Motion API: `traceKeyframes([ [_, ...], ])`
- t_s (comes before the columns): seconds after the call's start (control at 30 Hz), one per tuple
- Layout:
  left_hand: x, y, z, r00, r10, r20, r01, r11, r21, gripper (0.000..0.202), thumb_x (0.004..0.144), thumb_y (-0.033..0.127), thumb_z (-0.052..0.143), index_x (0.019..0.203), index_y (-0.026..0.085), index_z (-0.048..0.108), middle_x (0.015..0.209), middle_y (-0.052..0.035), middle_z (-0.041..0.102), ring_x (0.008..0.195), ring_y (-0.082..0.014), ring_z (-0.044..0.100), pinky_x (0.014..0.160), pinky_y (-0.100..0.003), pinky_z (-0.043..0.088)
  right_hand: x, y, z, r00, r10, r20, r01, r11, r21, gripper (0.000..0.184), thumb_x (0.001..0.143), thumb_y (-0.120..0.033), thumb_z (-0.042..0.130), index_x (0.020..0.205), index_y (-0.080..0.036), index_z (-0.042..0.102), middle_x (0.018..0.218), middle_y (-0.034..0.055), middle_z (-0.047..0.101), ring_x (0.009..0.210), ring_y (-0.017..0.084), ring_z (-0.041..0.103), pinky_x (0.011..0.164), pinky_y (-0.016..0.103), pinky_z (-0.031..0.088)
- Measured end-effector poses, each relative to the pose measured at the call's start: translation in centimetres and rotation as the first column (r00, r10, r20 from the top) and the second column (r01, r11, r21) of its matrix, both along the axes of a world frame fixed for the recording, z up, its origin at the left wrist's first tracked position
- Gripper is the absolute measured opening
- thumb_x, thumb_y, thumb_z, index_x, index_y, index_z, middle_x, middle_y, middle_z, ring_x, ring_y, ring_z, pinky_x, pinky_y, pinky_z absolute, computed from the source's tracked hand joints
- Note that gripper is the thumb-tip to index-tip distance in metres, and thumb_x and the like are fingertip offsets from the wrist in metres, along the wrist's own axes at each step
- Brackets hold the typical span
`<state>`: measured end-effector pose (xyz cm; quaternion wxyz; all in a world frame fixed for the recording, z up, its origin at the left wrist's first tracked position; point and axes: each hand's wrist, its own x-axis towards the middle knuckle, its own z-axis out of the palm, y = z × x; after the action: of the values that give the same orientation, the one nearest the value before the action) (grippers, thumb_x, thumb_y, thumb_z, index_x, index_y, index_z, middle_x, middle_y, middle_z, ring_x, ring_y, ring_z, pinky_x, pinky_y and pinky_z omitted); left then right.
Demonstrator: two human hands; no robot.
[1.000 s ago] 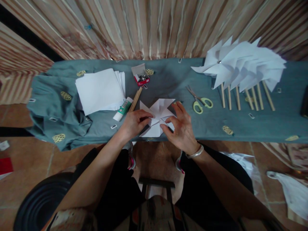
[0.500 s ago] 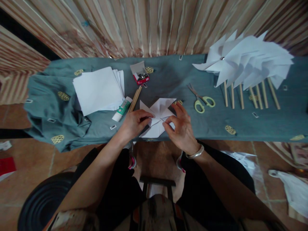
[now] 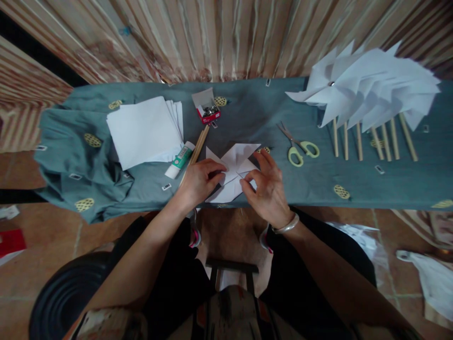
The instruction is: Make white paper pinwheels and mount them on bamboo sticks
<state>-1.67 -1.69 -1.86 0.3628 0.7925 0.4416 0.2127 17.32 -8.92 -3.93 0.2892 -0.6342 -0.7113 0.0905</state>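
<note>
A white paper pinwheel (image 3: 235, 160) lies near the front edge of the cloth-covered table, its blades cut and partly folded toward the middle. My left hand (image 3: 202, 180) is closed on its left side, thumb and forefinger pinching the paper by the centre. From the right, my right hand (image 3: 264, 184) pinches a paper point between thumb and forefinger, the other fingers curled above it. Beside my left hand are a glue stick (image 3: 180, 159) and several thin wooden sticks (image 3: 198, 145). Scissors with light green handles (image 3: 297, 144) lie to the right.
A stack of white paper (image 3: 145, 132) lies on the left. Behind the pinwheel stands an open red box (image 3: 209, 112) of small metal pieces. Several finished pinwheels (image 3: 375, 89) on sticks overlap at the back right. A striped curtain (image 3: 226, 38) hangs along the table's far side.
The view has shifted slightly, so the finished pinwheels and scissors appear a little farther right. Both hands keep nearly the same pinch on the paper.
</note>
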Motion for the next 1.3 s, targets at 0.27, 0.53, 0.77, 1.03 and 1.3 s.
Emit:
traceKeyframes([
  [0.27,0.2,0.0,0.0,0.999,0.019,-0.029,-0.019,1.000,0.019,0.016,0.084,0.020,0.059,0.088,0.016,0.074,0.092,-0.0058,0.074,0.082,-0.0176,0.068,0.079,-0.029,0.052,-0.2,0.0,-0.3,0.999,-0.021,0.035,0.019,0.999,0.038,0.015,0.090,-0.023,0.055,0.076,-0.020,0.058,0.145,0.0131,0.052,0.142,0.032,0.038,0.108,0.052,0.040],
  [0.53,0.3,0.0,-0.2,0.999,0.031,-0.036,-0.030,0.999,0.029,0.017,0.083,0.021,0.058,0.087,0.017,0.074,0.090,-0.0054,0.073,0.080,-0.0171,0.067,0.077,-0.029,0.051,-0.3,0.0,-0.6,0.999,-0.030,0.023,0.029,0.998,0.050,0.015,0.090,-0.024,0.057,0.075,-0.020,0.058,0.142,0.0119,0.054,0.141,0.031,0.040,0.108,0.052,0.040],
  [0.77,0.5,0.2,-0.4,0.998,0.051,-0.045,-0.049,0.998,0.042,0.017,0.083,0.021,0.058,0.086,0.017,0.074,0.090,-0.0051,0.074,0.080,-0.0171,0.068,0.078,-0.029,0.052,-0.4,0.0,-0.6,0.999,-0.025,-0.047,0.027,0.998,0.058,0.013,0.090,-0.020,0.055,0.079,-0.024,0.062,0.139,0.0074,0.054,0.142,0.029,0.038,0.113,0.054,0.039],
  [1.03,0.8,0.2,-0.7,0.995,0.071,-0.070,-0.066,0.995,0.071,0.017,0.083,0.020,0.058,0.088,0.018,0.075,0.091,-0.0056,0.075,0.082,-0.0177,0.068,0.080,-0.030,0.052,-0.4,0.1,-0.3,1.000,-0.021,-0.005,0.021,0.999,0.044,0.013,0.091,-0.022,0.055,0.079,-0.023,0.061,0.141,0.0079,0.054,0.142,0.030,0.038,0.111,0.055,0.040],
  [1.3,0.9,0.2,-1.0,0.993,0.056,-0.101,-0.045,0.994,0.102,0.018,0.083,0.019,0.058,0.089,0.017,0.075,0.091,-0.0058,0.075,0.079,-0.0174,0.067,0.077,-0.029,0.052,-0.3,0.1,-0.3,0.999,-0.013,0.041,0.011,0.998,0.061,0.014,0.090,-0.023,0.056,0.077,-0.021,0.059,0.139,0.0127,0.055,0.140,0.030,0.041,0.108,0.052,0.043],
])
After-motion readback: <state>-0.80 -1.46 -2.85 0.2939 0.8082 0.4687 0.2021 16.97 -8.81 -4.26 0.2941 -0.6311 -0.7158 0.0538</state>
